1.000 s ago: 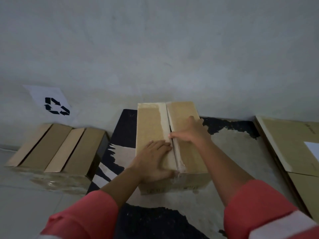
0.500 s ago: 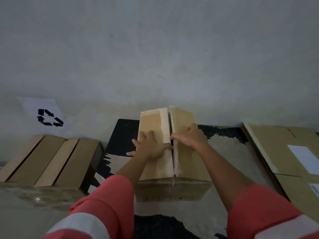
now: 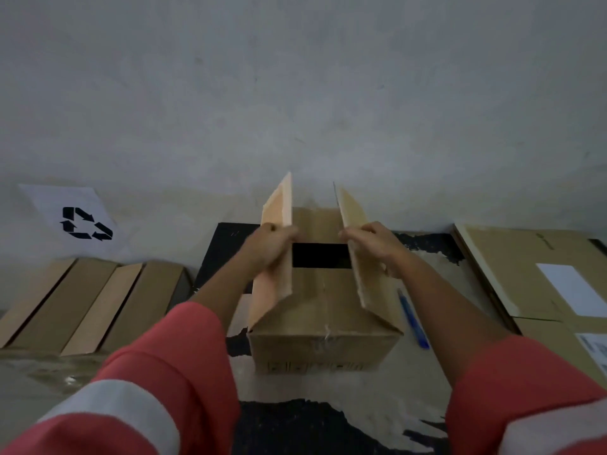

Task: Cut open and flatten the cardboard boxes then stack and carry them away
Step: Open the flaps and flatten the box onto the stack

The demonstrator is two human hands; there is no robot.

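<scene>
A brown cardboard box (image 3: 323,348) stands on a black and white mat in front of me. Its two long top flaps stand nearly upright. My left hand (image 3: 269,246) grips the left flap (image 3: 276,274) at its inner edge. My right hand (image 3: 371,241) grips the right flap (image 3: 361,267) the same way. Between the flaps the inner short flaps and a dark gap into the box show. A blue box cutter (image 3: 412,318) lies on the mat just right of the box.
Flattened cardboard (image 3: 88,303) lies on the floor at the left below a recycling sign (image 3: 77,220) on the wall. A large flat box (image 3: 538,277) with white labels lies at the right. The grey wall stands close behind the box.
The two top flaps lay flat and shut, with my hands on the seam; both hands have pulled them apart and up, and the box top now stands open.
</scene>
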